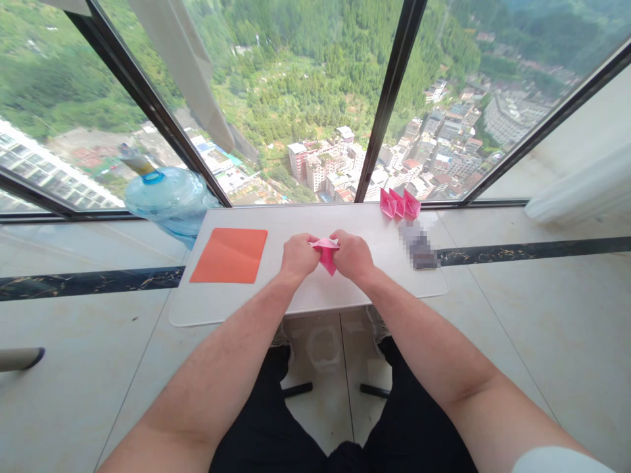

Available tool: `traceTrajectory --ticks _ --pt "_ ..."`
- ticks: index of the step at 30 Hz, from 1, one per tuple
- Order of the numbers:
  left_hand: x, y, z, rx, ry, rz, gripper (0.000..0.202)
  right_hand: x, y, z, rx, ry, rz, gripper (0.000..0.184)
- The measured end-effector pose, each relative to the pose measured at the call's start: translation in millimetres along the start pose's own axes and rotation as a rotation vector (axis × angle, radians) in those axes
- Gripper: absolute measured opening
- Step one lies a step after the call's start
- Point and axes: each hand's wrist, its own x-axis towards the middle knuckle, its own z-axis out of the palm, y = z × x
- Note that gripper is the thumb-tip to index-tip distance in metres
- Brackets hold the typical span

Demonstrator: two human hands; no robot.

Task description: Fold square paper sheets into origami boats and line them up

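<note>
A piece of folded pink paper (328,261) is held up over the white table, with a pointed end hanging downward. My left hand (300,254) grips its left side, fingers closed. On the right side my right hand (353,255) pinches the same paper, so both hands pull at it from opposite edges. Parts of the paper are hidden behind the fingers. Several finished-looking pink folded paper boats (399,203) stand in a row at the table's far right corner. Orange paper sheets (230,255) lie flat at the left of the table.
The low white table (315,301) stands against large windows. A blurred-out dark object (420,246) lies at its right end. Beyond the left corner is a big blue water bottle (170,197). My legs and the table's dark feet (298,389) are below the near edge.
</note>
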Motion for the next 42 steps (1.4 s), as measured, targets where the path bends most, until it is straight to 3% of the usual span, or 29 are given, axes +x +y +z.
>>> traceTrajectory --ticks 6,13,18,21,27,31,37,42 --pt "-2.7 -1.2 6.8 -0.019 -0.046 0.017 0.018 -1.1 -4.5 -0.4 0.028 -0.001 -0.001 0.022" --pt "-1.3 -4.7 3.8 -0.078 0.001 0.021 0.025 0.4 1.8 -0.5 0.097 0.006 0.061 0.025" --pt "-4.0 -1.3 0.6 -0.021 -0.01 0.097 0.019 -0.5 2.5 1.2 0.195 0.182 -0.158 0.029" --pt "-4.7 -0.5 -1.6 -0.039 -0.009 0.114 0.02 0.6 5.2 1.0 0.251 0.223 -0.211 0.025" --pt "-3.5 -3.3 -5.2 -0.221 0.058 0.189 0.031 1.0 5.9 -4.9 0.211 0.158 -0.141 0.018" --pt "-3.2 -2.6 -5.7 -0.24 0.06 0.225 0.023 -1.5 -1.2 -8.4 0.204 0.141 -0.129 0.015" --pt "-6.0 1.5 -4.9 -0.193 0.033 0.24 0.017 -0.3 -4.3 -8.0 0.375 0.231 -0.15 0.013" --pt "-3.0 2.0 -3.6 -0.419 -0.029 0.211 0.01 0.5 -1.6 -7.1 0.464 0.219 -0.133 0.012"
